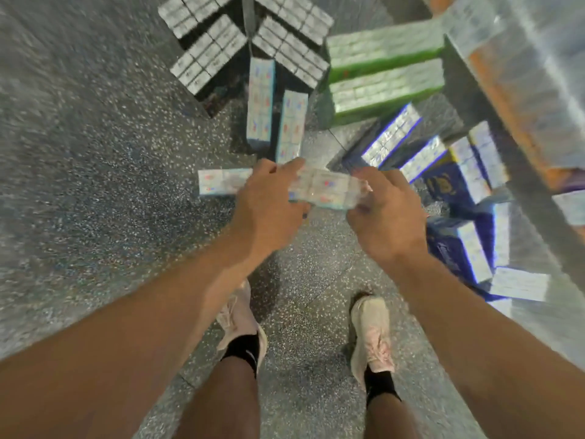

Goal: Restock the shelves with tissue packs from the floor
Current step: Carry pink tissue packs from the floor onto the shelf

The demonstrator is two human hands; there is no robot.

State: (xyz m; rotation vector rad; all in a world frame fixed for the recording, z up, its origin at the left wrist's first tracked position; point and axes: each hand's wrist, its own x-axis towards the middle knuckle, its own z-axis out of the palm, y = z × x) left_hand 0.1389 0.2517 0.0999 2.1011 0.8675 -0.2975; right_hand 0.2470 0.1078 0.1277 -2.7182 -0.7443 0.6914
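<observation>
Both hands, left hand and right hand, gripping one tissue pack above speckled floor, green packs beyond.

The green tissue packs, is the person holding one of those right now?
No, the hands hold a long pale blue pack, while the green packs lie farther off on the floor.

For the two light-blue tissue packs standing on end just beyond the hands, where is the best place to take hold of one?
Probably from above: grip the nearer light-blue pack across its narrow top end. It stands upright, its long faces close beside the other light-blue pack, so only the top is free. Both hands are busy holding a pack.
</observation>
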